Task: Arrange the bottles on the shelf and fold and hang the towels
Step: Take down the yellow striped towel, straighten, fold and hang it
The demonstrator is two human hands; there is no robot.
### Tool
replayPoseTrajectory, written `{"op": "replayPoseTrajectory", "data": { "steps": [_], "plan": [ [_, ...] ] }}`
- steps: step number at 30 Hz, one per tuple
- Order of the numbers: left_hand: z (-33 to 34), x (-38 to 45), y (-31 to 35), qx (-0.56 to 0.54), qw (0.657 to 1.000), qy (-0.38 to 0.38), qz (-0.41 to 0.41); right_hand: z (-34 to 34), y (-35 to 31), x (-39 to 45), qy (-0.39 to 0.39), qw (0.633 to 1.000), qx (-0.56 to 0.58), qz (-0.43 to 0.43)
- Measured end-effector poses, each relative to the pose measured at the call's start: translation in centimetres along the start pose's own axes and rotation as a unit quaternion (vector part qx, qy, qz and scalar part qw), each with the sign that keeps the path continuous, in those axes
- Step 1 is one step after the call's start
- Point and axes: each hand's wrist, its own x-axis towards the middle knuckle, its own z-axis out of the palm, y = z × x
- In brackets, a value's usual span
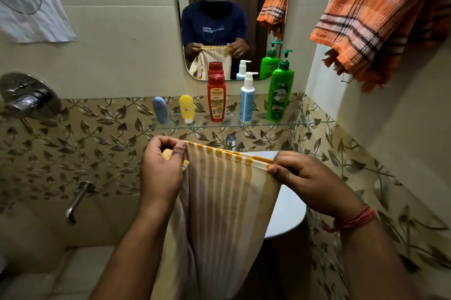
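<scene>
Both hands are raised side by side, each pinching a top corner of one striped towel (pixel 227 202): left hand (pixel 162 168) with fingers curled, right hand (pixel 305 182) with thumb on the hem. The towel hangs over the sink (pixel 288 216). Beyond, five bottles (pixel 216 98) stand on the glass shelf (pixel 219 125). One orange towel (pixel 380 19) hangs upper right.

Cream tiled walls (pixel 117 31) carry a leaf-patterned band (pixel 73 148) at mid height. A mirror (pixel 256 6) hangs above a white basin (pixel 290 211), with a chrome spout (pixel 78 202) on the left.
</scene>
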Motion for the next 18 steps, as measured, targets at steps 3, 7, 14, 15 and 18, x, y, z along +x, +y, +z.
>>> {"op": "replayPoseTrajectory", "data": {
  "steps": [3, 7, 14, 15, 18],
  "plan": [
    [-0.4, 0.1, 0.0, 0.008, 1.0, 0.001, 0.001, -0.4, -0.8, -0.1, 0.036, 0.999, 0.04, -0.005],
    [-0.7, 0.4, 0.0, 0.021, 1.0, 0.013, -0.001, -0.6, -1.4, 0.0, 0.064, 0.992, 0.111, 0.011],
    [-0.6, -0.5, 0.5, 0.021, 1.0, 0.007, -0.009, -0.5, -1.1, -0.4, 0.123, 0.98, 0.157, 0.022],
    [-0.5, -0.6, 0.5, 0.02, 1.0, 0.005, -0.012, -0.6, -1.1, -0.5, 0.118, 0.98, 0.162, 0.023],
    [-0.3, -0.8, 0.7, 0.012, 1.0, 0.001, -0.016, -0.9, -1.4, -0.8, 0.093, 0.981, 0.169, 0.027]
  ]
}}
